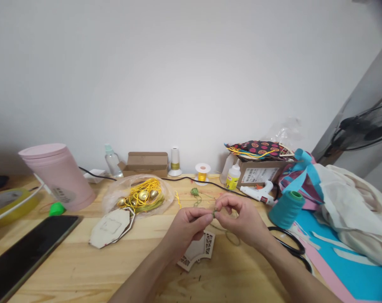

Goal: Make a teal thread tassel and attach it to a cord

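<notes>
My left hand (192, 225) and my right hand (238, 216) meet over the middle of the wooden table, fingertips pinched together on a thin green cord (231, 237). A loop of the cord hangs down below my right hand. Just behind my fingers lies a small green bundle of cord (194, 192), with loose strands trailing from it. Under my left hand rests a fan-shaped wooden piece (206, 248) with cut-out lattice ends, partly hidden by the hand. How the cord is knotted between the fingertips is too small to tell.
Left stand a pink tumbler (58, 176), a phone (33, 248), octagonal boards (110, 227) and a plastic bag of yellow cords and bells (143, 195). Behind are spools (202, 172) and a glue bottle (233, 176). Right are a glue gun (258, 191), teal thread cone (287, 209) and scissors (292, 246).
</notes>
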The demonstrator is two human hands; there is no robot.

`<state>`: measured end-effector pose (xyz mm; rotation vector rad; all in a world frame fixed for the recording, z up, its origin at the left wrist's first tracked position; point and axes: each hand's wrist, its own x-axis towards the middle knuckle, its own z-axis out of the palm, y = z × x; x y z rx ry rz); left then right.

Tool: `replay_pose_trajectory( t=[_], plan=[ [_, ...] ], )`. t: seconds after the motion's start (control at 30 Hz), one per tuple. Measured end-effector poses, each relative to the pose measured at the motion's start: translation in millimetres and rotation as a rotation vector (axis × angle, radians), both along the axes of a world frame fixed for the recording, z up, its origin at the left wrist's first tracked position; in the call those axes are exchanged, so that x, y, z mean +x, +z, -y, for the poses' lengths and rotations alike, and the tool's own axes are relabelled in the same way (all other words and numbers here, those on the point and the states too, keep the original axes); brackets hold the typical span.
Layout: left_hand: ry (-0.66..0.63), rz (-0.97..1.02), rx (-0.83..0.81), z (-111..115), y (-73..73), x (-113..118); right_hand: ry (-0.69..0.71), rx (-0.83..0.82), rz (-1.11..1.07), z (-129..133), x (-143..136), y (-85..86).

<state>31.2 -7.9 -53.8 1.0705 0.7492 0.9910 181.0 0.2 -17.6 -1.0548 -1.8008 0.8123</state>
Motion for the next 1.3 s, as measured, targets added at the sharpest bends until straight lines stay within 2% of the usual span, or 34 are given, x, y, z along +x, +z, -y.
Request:
replay_pose_trajectory(
  t=[0.33,0.47,1.0,1.17,1.3],
  plan=[
    [0.113,0.027,-0.026,-0.1,3.8,2.9,-0.049,-0.107,-0.037,0.5,-2.1,0.8],
    [0.116,0.004,-0.013,-0.1,4.4,3.3,-0.063,-0.127,-0.039,0.4,-2.8,-1.3],
    [0.146,-0.020,-0.038,0.2,3.8,3.3,-0.083,0.031,0.092,1.6,-3.0,-3.7],
    [0.136,-0.018,-0.034,0.8,2.6,2.7,-0.101,0.018,0.108,1.6,-3.5,-5.0],
    [0.142,-0.020,-0.021,-0.3,1.7,2.0,-0.076,-0.069,0.012,0.7,-3.4,-5.6]
  ],
)
